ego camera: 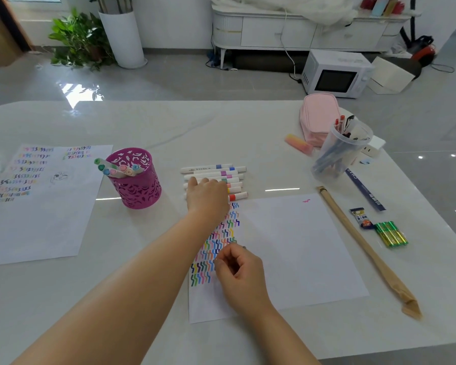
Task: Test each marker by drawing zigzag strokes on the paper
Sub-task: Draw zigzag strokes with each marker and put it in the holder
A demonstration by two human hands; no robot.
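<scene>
A white paper (300, 246) lies in front of me, with rows of coloured zigzag strokes (216, 246) down its left side and one pink stroke at its top right. Just beyond it, several white markers (221, 172) with coloured bands lie side by side. My left hand (207, 197) reaches over this row, its fingers resting on the nearer markers and hiding their middles. My right hand (238, 270) rests on the paper beside the strokes, fingers curled around a small dark piece whose tip sticks out; what it is I cannot tell.
A magenta cut-out holder (138, 187) with more markers stands to the left, beside another paper with strokes (45, 206). To the right are a clear cup of pens (340, 150), a pink pencil case (319, 114), a long wrapped stick (366, 248), batteries (391, 234) and a ruler (363, 189).
</scene>
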